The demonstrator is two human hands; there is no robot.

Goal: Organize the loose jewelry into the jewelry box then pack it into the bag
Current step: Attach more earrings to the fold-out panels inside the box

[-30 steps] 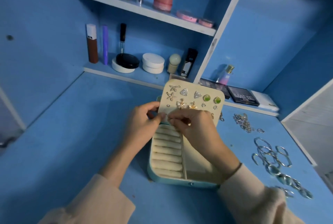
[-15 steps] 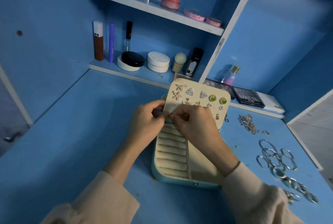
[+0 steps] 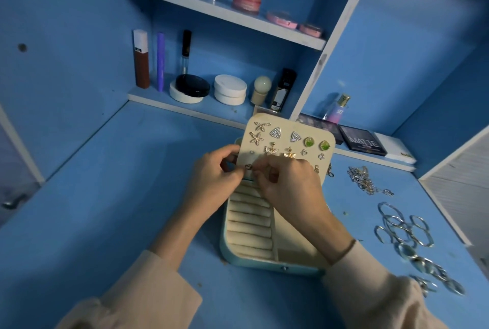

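At the middle of the blue desk, the jewelry box lies open toward you. Its earring panel stands up at the 12 o'clock end, so the pinned studs face you and both hands can reach front and back.

Your left hand has its fingers curled round the panel's 9 o'clock edge, which likely braces it against the push. Your right hand pinches a small earring at the panel's lower left corner. Whether its post is through yet is too small to tell.

The corner spot looks chosen because the upper rows are already filled. The ring rolls below your hands show nothing in them.

Most of the job seems ahead of you:
- At 2 o'clock from the box lies a tangle of chains.
- At 3 o'clock are the bangles.
- At 4 o'clock sit more rings — all well apart from the box.

No bag is in view. Keep the panel braced, since a pressed stud could tip it back.
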